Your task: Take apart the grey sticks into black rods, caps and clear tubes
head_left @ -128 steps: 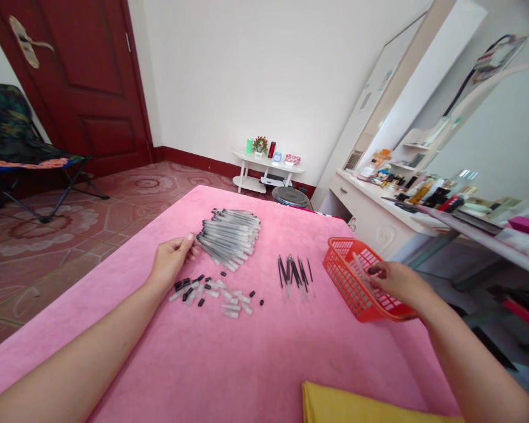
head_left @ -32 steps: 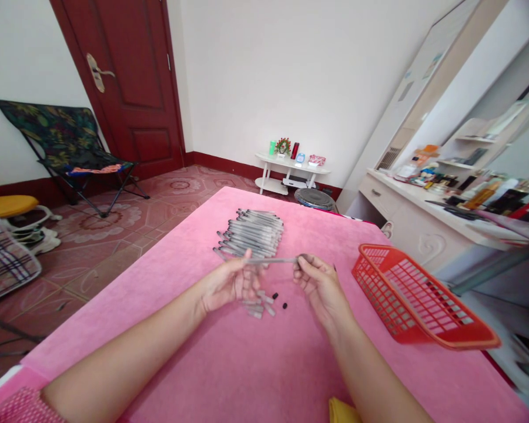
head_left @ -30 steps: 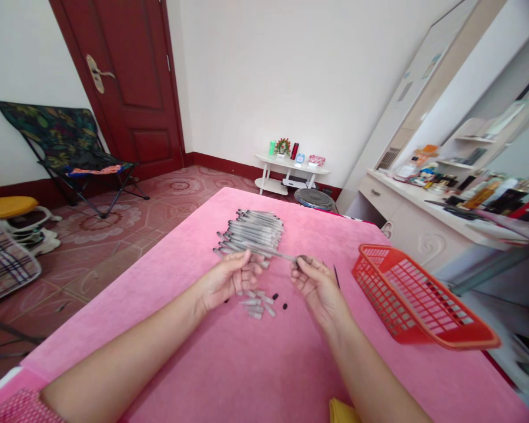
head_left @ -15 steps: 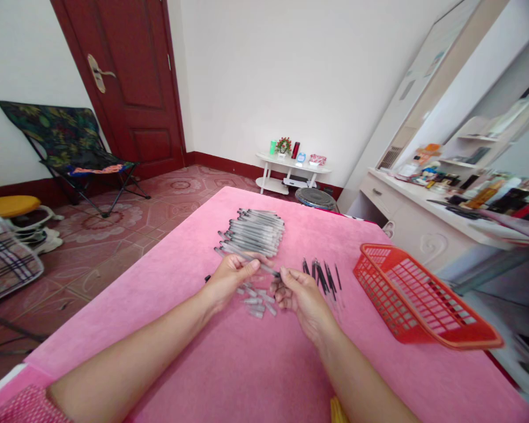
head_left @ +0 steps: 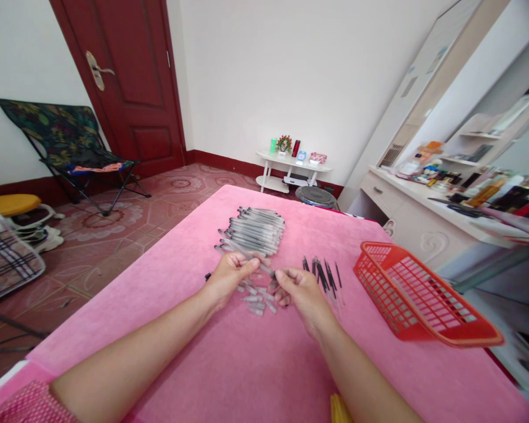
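Over the pink table [head_left: 247, 364], my left hand [head_left: 230, 277] pinches a clear grey pen barrel [head_left: 247, 255] that slants up and to the left. My right hand [head_left: 300, 289] is closed on the barrel's lower right end. Directly under both hands lie several small clear and black caps [head_left: 256, 301]. A pile of the same grey pen barrels [head_left: 254, 230] sits just beyond my left hand. Several thin black refills [head_left: 321, 273] lie to the right of my right hand.
A red plastic basket [head_left: 417, 305] sits tilted at the table's right edge. A yellow object [head_left: 339, 410] peeks in at the bottom. Past the table are a folding chair [head_left: 70, 147], a dark red door [head_left: 127, 82], a small white side table [head_left: 293, 167] and a cluttered dresser [head_left: 432, 202].
My right hand came away from the basket to the middle. My left hand lifted one barrel from the pile. Both hands have since closed in, the right sliding left along the barrel.
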### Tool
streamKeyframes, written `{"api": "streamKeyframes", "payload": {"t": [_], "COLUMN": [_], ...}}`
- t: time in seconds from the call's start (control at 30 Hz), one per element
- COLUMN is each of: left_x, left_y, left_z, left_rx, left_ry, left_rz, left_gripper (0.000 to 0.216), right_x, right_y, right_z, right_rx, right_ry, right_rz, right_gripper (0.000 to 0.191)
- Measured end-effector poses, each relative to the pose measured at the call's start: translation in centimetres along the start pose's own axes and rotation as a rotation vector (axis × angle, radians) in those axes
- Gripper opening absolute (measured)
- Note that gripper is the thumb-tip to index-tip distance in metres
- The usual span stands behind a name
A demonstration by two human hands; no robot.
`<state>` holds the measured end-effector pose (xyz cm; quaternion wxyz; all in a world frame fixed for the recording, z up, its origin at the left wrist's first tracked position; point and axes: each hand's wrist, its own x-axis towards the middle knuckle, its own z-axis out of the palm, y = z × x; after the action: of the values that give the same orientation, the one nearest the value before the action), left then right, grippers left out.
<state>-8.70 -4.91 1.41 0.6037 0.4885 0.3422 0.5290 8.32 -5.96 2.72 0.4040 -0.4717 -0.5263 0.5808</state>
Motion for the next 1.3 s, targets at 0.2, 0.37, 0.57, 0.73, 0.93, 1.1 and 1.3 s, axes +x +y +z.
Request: {"api": "streamKeyframes", "payload": {"t": [0.2,0.37,0.57,0.73,0.93,1.1,1.3], "left_x": [-0.01,0.0,0.05,0.1,-0.03,0.03,0.01], "left_y": [-0.23,-0.41,-0.36,-0.41,-0.3,-0.12,-0.19], "left_z": [-0.24,-0.3,-0.26,-0.25,-0.23,-0.2,-0.16], "left_rx": [0.035,0.019,0.003,0.006,0.006,0.015,-0.001], "left_ry": [-0.002,-0.001,-0.012,-0.002,-0.008,0.017,0.017], "left_rz": [-0.015,-0.011,-0.029,-0.027,-0.047,-0.038,-0.041], "left_gripper": [0.031,0.029,0.028,0.028,0.032,0.032,0.033], "right_x": [0.09,0.18,0.07,-0.11,-0.04,0.06,0.11], "right_y": [0.23,0.29,0.33,0.19,0.36,0.63,0.68], "right_z": [0.24,0.25,0.43,0.61,0.45,0.31,0.34], "right_rx": [-0.074,-0.104,-0.211,-0.211,-0.286,-0.264,-0.296], "right_ry": [0.028,0.009,0.091,0.044,0.144,0.022,0.102], "right_rz": [-0.117,-0.104,-0.197,-0.15,-0.217,-0.174,-0.203], "right_gripper": [0.025,0.023,0.014,0.021,0.015,0.024,0.017]}}
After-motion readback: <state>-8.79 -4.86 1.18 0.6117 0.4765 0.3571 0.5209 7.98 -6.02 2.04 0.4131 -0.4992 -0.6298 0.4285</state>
